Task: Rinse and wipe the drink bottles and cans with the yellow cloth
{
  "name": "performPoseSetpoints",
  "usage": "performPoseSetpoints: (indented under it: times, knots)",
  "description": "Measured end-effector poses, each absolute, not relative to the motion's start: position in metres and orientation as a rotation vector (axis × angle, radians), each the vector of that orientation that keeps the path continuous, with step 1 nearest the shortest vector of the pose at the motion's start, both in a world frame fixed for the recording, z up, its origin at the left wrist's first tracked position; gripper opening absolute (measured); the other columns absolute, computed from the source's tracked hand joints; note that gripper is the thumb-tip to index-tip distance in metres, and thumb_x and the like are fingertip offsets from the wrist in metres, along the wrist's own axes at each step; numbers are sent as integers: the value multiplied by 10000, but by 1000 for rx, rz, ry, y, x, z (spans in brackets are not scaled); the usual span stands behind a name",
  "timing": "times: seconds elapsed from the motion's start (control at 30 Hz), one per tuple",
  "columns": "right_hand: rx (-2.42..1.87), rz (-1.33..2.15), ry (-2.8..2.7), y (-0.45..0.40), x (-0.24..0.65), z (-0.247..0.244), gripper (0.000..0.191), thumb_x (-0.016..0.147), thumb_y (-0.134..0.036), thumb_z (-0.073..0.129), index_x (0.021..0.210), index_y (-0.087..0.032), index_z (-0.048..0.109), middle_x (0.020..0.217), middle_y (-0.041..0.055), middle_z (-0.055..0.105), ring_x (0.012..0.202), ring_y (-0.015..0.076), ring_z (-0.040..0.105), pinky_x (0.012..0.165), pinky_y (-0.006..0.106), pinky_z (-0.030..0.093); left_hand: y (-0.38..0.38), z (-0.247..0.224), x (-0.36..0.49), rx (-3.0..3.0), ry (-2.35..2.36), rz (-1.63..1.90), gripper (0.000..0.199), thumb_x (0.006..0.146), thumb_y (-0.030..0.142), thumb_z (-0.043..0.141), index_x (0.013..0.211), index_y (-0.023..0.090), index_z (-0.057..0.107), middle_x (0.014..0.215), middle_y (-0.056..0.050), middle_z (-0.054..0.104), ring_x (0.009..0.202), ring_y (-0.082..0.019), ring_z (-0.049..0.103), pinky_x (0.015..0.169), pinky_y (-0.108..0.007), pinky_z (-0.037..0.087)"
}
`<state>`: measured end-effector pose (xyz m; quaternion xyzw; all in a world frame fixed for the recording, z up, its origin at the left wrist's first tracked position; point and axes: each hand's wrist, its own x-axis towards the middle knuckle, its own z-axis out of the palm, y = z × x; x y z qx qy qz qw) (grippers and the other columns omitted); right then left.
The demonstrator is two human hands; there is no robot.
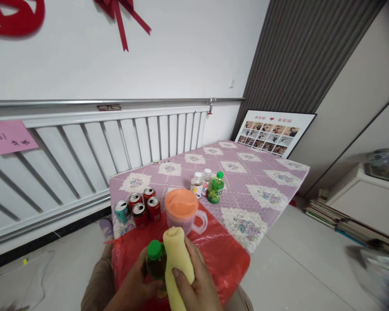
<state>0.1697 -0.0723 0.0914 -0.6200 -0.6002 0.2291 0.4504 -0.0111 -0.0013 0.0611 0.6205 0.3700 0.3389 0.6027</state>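
My left hand point(139, 280) is closed around a dark plastic bottle point(156, 262) with a green cap, held over the red plastic sheet point(225, 259). Wrapped in my right hand point(197, 283) is a pale yellow cloth point(176, 255), bunched lengthwise and touching or very near the bottle's right side. Just beyond both hands stands a clear pitcher with an orange lid point(181, 203), its handle to the right. The lower parts of the bottle and cloth are partly hidden by my fingers.
Several red cans point(139, 214) and a teal can point(122, 211) stand left of the pitcher. Behind it are two white-capped bottles point(197, 185) and a green bottle point(215, 188). A floral cloth point(233, 166) covers the table; a radiator point(132, 142) runs along the wall.
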Motion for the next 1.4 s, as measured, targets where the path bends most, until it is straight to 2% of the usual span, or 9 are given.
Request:
performPoseSetpoints:
  times: [0.1,0.3,0.4,0.63,0.77,0.97,1.1,1.23,1.4]
  knots:
    - [-1532,570,-1535,-69,169,100,609,858,-241,544,1443,-253,372,1475,52,438,1351,227,410,1092,377,388,1,55,-11,1462,814,740,625,629,192,767,1207,244,535,1215,-55,647,1117,-280,608,974,-388,495]
    - [-1687,715,-1541,-74,181,41,567,821,-230,552,1380,-177,477,1404,101,516,1301,250,478,1084,430,391,13,51,-20,1567,852,648,669,606,45,646,1235,229,515,1224,-51,627,1126,-254,586,1022,-400,441]
    - [-1713,711,-1576,-78,184,39,578,819,-227,548,1389,-178,466,1409,106,508,1295,258,484,1075,445,402,19,54,-23,1623,791,561,724,596,6,607,1272,238,490,1237,-38,616,1135,-232,578,1028,-383,432]
    - [-1653,560,-1527,-73,173,92,595,878,-261,504,1452,-224,351,1477,73,432,1341,222,425,1099,405,378,30,74,-22,1675,694,443,714,648,58,646,1318,234,472,1240,-50,625,1084,-222,598,1000,-386,455]
    - [-1728,584,-1575,-69,171,75,589,875,-256,483,1445,-166,363,1467,108,439,1342,246,423,1093,444,380,31,75,-26,1676,720,406,756,642,58,647,1348,239,448,1288,-64,601,1176,-244,561,1048,-409,418]
    - [-1856,639,-1622,-73,183,49,600,825,-217,518,1413,-149,421,1416,131,500,1302,278,473,1068,463,411,9,89,-29,1753,1021,525,951,564,104,716,1419,246,325,1459,-110,429,1357,-307,383,1149,-488,267]
    - [-1786,617,-1566,-73,186,77,602,880,-265,462,1458,-165,327,1476,109,425,1348,229,414,1102,430,372,-6,103,-18,1842,1319,778,751,602,237,751,1292,228,454,1348,-111,511,1282,-324,459,1097,-512,344]
    - [-1674,596,-1603,-67,181,106,609,878,-271,488,1461,-216,323,1496,80,396,1378,216,362,1120,418,342,-9,106,-7,1936,1367,798,478,644,238,715,1099,206,571,1128,-88,621,1095,-308,579,982,-484,446]
    - [-1656,673,-1571,-66,178,85,595,855,-239,513,1436,-221,384,1452,87,464,1337,227,428,1101,428,365,-1,110,-12,1972,1236,761,356,689,226,678,1038,198,615,1074,-76,640,1035,-281,602,927,-409,487]
